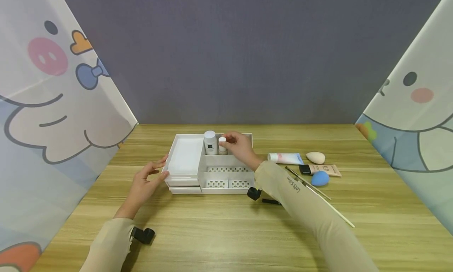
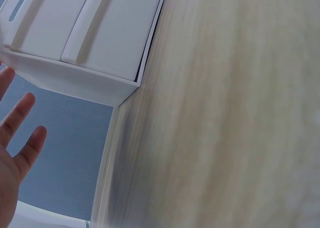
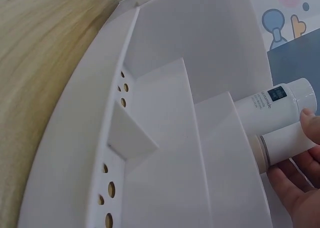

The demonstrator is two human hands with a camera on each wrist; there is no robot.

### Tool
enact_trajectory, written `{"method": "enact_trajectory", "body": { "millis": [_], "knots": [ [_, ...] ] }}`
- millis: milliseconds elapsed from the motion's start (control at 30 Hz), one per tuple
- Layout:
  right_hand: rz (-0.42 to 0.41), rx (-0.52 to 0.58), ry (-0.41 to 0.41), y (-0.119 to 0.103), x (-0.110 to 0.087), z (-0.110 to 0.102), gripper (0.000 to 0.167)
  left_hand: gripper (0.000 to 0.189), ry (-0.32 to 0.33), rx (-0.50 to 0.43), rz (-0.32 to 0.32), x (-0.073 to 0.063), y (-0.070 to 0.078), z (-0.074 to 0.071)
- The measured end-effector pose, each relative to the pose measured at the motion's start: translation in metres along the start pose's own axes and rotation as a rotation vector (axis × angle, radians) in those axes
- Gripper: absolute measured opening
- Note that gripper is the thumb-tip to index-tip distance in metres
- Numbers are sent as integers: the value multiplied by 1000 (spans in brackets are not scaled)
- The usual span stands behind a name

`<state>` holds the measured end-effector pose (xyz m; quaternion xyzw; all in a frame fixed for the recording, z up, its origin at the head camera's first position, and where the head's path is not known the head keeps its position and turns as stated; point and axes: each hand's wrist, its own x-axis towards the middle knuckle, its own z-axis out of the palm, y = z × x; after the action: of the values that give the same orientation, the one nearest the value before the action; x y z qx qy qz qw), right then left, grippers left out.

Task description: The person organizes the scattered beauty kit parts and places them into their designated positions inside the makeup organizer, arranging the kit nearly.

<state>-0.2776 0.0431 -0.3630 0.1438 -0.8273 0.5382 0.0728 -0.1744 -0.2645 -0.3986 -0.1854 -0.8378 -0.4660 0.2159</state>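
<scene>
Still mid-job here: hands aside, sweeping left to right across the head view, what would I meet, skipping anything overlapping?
White top tray → larger bottle → smaller bottle → white-and-blue tube → cream sponge.

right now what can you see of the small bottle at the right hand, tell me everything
The small bottle is a smooth, plastic-looking cylinder: a plain white upper part, a thin dark ring, then a beige base, with no readable print. It stands roughly upright in the back section of the white organizer, just right of a larger white bottle. The right hand holds its white part. Whether its bottom rests on the floor is hidden.
</scene>
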Motion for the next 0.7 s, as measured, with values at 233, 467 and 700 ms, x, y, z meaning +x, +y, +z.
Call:
{"method": "enact_trajectory", "body": {
  "millis": [233,467,700],
  "knots": [
    [15,20,-2,-1,1,0,25,25,1,0,-2,1,-3,0],
    [-46,30,-19,-3,1,-4,28,25,-3,-7,2,1,-4,-1],
    [-92,40,-20,-2,3,-11,26,26,-2,-22,-2,1,-1,0]
  ]
}}
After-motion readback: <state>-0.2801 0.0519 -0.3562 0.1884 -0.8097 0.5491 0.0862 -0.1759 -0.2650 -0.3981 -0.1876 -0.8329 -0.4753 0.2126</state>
